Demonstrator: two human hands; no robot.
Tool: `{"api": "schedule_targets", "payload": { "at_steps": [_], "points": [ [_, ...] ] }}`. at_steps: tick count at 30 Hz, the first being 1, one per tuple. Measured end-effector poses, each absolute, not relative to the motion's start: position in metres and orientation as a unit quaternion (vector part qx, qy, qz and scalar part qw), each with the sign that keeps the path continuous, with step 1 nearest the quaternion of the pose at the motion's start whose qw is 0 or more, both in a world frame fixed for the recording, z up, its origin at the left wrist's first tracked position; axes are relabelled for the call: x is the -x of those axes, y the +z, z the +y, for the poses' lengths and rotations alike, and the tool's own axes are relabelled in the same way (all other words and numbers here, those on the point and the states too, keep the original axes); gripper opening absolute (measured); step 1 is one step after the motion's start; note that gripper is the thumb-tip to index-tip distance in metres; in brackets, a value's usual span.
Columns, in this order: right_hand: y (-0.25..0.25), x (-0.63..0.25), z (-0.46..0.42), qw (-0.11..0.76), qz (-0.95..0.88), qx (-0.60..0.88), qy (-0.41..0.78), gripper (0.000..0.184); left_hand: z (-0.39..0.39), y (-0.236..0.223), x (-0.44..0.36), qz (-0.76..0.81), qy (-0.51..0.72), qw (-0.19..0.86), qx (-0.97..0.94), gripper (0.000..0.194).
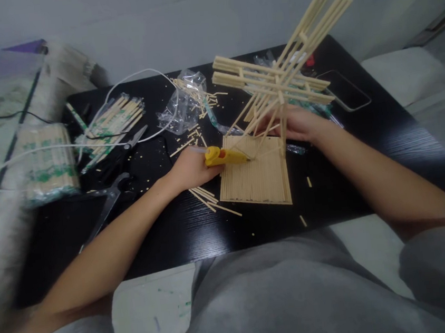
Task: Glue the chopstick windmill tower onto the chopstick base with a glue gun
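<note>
My left hand [194, 168] is closed around a yellow hot glue gun [227, 156], its nozzle pointing right, over a flat square panel of wooden sticks [254, 184]. A windmill-like frame of wooden sticks [279, 83] rises from the panel on slanted legs, its crossed blades reaching up and to the sides. Behind those legs, my right hand [291, 122] is closed at the lower part of the frame, with the fingers partly hidden by sticks. Several loose sticks [210, 198] lie beside the panel's left edge, near my left hand.
On the left of the black table [198, 240] are a wrapped bundle of chopsticks [48, 161], more packaged chopsticks [116, 122], scissors [134, 138] and dark-handled cutters [110, 199]. A white cable [120, 141] loops across. Clear plastic wrapping [178, 107] and a phone [344, 90] lie farther back.
</note>
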State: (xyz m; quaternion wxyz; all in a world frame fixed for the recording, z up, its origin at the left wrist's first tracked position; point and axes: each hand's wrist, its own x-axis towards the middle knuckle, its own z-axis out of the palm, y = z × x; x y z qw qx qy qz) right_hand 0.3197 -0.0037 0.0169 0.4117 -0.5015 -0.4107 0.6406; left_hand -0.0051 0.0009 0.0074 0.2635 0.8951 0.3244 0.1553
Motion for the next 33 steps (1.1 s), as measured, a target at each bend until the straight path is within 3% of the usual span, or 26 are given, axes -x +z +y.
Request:
{"api": "schedule_targets", "payload": {
  "at_steps": [33],
  "points": [
    [0.01,-0.319,0.002,0.403,-0.392,0.45,0.694,0.015,0.001,0.011,0.008,0.307,0.158,0.26,-0.902,0.017]
  ]
}}
